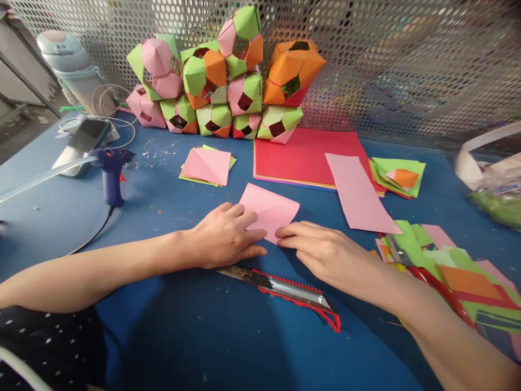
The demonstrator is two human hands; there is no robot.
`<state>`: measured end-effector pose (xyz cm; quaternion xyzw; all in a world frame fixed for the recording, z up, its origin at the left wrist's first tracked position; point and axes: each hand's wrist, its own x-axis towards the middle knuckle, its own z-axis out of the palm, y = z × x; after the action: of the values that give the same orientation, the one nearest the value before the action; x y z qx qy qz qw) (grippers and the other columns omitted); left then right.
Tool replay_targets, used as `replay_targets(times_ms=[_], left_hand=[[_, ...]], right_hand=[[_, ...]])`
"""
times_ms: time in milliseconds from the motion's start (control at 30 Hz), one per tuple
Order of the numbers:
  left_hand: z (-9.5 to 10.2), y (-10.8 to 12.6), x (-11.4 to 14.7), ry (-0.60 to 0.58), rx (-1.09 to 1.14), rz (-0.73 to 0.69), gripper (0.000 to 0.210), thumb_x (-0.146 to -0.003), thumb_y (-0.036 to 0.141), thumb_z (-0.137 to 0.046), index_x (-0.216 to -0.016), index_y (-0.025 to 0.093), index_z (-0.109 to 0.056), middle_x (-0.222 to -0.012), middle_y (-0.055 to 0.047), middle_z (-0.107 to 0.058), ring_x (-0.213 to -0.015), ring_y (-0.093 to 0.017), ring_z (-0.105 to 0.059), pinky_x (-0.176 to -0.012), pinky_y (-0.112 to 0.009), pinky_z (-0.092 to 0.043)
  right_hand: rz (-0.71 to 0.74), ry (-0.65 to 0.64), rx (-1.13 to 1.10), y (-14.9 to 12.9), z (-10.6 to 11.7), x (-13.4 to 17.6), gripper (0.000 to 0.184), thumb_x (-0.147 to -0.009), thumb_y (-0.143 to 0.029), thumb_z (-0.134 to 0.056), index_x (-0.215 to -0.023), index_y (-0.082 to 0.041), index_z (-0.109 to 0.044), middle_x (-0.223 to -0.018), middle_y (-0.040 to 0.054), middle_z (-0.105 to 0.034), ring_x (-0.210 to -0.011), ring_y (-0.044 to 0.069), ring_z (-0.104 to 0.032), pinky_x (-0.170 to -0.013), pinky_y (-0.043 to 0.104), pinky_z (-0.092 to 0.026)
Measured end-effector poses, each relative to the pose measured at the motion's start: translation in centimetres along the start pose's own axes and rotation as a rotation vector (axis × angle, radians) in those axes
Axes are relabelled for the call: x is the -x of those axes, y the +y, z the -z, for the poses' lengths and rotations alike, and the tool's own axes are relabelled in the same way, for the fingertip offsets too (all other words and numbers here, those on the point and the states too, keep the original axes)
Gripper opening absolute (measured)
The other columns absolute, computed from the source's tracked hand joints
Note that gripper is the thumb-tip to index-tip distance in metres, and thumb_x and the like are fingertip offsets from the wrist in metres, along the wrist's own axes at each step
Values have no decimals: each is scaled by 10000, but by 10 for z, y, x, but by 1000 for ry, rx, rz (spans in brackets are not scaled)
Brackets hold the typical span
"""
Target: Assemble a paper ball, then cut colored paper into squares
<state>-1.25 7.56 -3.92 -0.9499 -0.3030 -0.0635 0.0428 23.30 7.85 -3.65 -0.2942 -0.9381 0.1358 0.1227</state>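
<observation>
A square of pink paper [272,207] lies on the blue table, its far side curling over toward me. My left hand [226,234] rests on its left part, fingers bent together and pressing the sheet. At the near right corner, the closed fingertips of my right hand [321,248] pinch the paper; my thumb is partly hidden. Just below both hands lies a utility knife [291,289] with a red edge and its blade out to the left. A longer pink strip [360,193] sits beyond my right hand.
Folded paper modules [244,98] stand stacked at the back. Red sheets [309,157] and small pink squares [207,165] lie in front. Left are a glue gun [112,174], phone [87,142] and bottle [75,68]. Paper scraps [468,282] and red-handled scissors [442,293] lie right.
</observation>
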Motion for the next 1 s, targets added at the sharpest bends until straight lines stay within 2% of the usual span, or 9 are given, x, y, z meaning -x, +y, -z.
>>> replay_targets(times_ms=[233, 667, 1000], left_hand=[[1, 0, 0, -52, 10, 16, 441, -994, 490, -340, -1128, 210, -653, -933, -102, -584, -833, -232, -521, -753, -368, -422], [4, 0, -1, -84, 7, 16, 424, -993, 480, -345, -1133, 218, -648, -936, -102, -580, -830, -230, -513, -743, -359, -425], [5, 0, -2, -44, -6, -8, 419, -990, 475, -364, -1059, 187, -661, -914, -96, -595, -823, -234, -539, -776, -391, -427]], right_hand=[[-85, -1, -70, 2, 4, -1, 388, -872, -30, -383, -1050, -181, -692, -1129, 71, -685, -1039, 182, -665, -911, 319, -571], [-50, -49, -24, 0, 2, 0, 364, -896, -25, -357, -998, -159, -680, -1105, 99, -658, -1062, 212, -635, -884, 353, -574], [2, -5, 29, -3, 4, -3, 364, -881, -14, -369, -964, -148, -697, -1041, 116, -680, -1013, 227, -655, -832, 367, -596]])
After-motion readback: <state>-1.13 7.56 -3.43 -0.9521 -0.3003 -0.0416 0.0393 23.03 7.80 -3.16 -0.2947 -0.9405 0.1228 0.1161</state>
